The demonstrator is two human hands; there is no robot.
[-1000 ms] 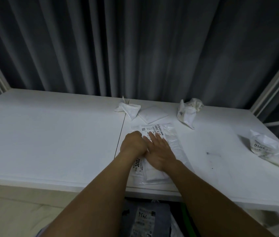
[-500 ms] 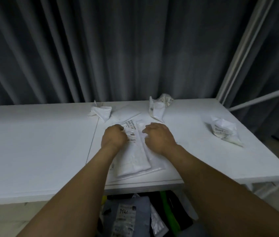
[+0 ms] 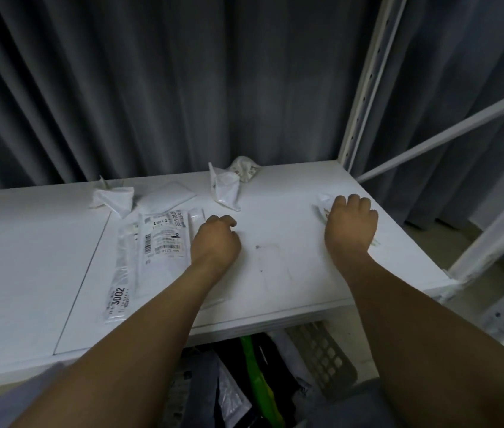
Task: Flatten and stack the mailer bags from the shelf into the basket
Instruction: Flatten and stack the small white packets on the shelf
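Under curled right fingers [image 3: 358,201], crumpled mailer bag [image 3: 322,202]; left fingers [image 3: 227,221] fisted on flat mailers [image 3: 164,242].

A stockroom or parcel-packing area is indicated. A white metal shelf [image 3: 290,273] is seen, carried by an upright [image 3: 364,88] punched with rows of adjustment holes and stiffened by a slanted brace [image 3: 448,134], as is usual for storage racking. Mailer bags [image 3: 161,239] printed with barcodes and shipping labels [image 3: 164,233] are laid on it, some flat, some crumpled. A lattice-walled plastic basket [image 3: 321,353] is kept beneath, and the rack is backed by a grey curtain [image 3: 182,72].
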